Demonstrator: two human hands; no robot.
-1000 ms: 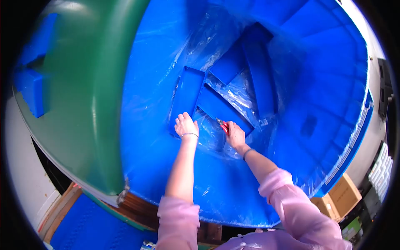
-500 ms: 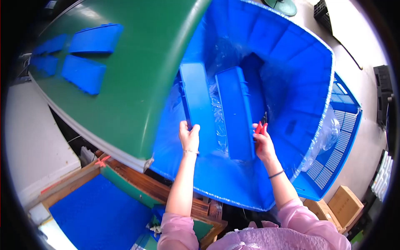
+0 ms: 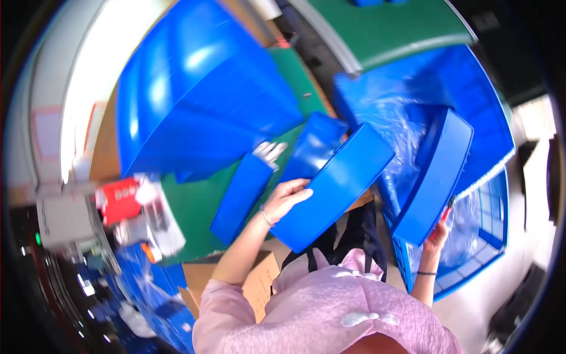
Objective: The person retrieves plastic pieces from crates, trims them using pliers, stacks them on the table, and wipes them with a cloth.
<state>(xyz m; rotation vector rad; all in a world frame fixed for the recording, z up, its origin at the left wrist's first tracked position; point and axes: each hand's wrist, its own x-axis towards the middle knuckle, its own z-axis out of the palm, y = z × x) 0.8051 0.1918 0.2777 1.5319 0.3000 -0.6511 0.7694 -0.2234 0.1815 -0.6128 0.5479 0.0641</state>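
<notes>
My left hand (image 3: 289,199) grips the near edge of a long blue plastic panel (image 3: 339,186), thumb on top, the panel held tilted in front of my body. Lower right, my right hand (image 3: 435,237) is closed around red-handled pliers (image 3: 446,213) and the lower end of a second blue plastic panel (image 3: 437,180). Its fingers are partly hidden by that panel. The second panel is raised in front of a big blue bin (image 3: 489,112) lined with clear plastic film. Left of my left hand, another blue panel (image 3: 239,203) lies on the green worktable (image 3: 194,219).
A large blurred stack of blue plastic (image 3: 200,94) rises at the upper left. White gloves (image 3: 270,153) lie beside the panel. A green conveyor belt (image 3: 389,29) crosses the top. A blue basket (image 3: 498,203) stands right, a cardboard box (image 3: 259,283) below the table.
Both panels have been lifted out of the bin, one in each hand. My view has swung left, bringing the green worktable into sight.
</notes>
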